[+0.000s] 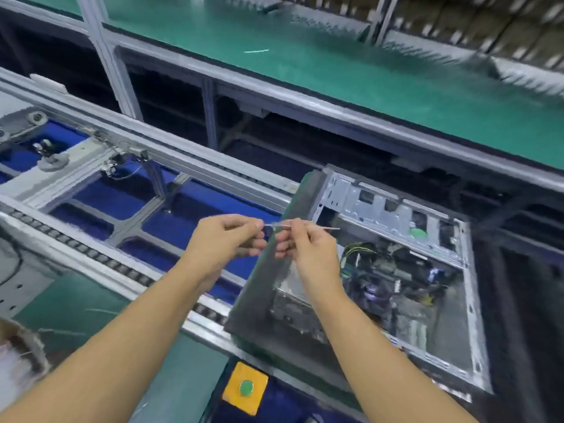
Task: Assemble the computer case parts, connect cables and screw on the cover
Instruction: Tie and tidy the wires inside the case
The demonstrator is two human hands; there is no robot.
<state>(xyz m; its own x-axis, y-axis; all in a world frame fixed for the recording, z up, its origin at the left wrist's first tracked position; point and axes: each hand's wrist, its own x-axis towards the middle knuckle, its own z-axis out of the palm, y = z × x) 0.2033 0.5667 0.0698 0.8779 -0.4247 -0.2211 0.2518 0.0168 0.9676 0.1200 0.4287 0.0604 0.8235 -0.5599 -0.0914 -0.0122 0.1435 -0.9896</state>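
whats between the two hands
A thin pale strip, perhaps a cable tie, spans the gap, pinched by the left hand and right hand; head view.

The computer case [393, 209] was bare sheet metal, dull silver-grey, with a dark, matt front panel [268, 285] that looked like plastic. The conveyor rails [183, 158] were pale, matt metal. The bench top [335, 74] had a smooth, matt green surface. The thin strip [326, 228] looked like pale, slightly translucent plastic. The button box [233, 392] was smooth and yellow.

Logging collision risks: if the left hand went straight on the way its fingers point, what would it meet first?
Probably the right hand, facing the left hand close ahead; both pinch one thin white strip.
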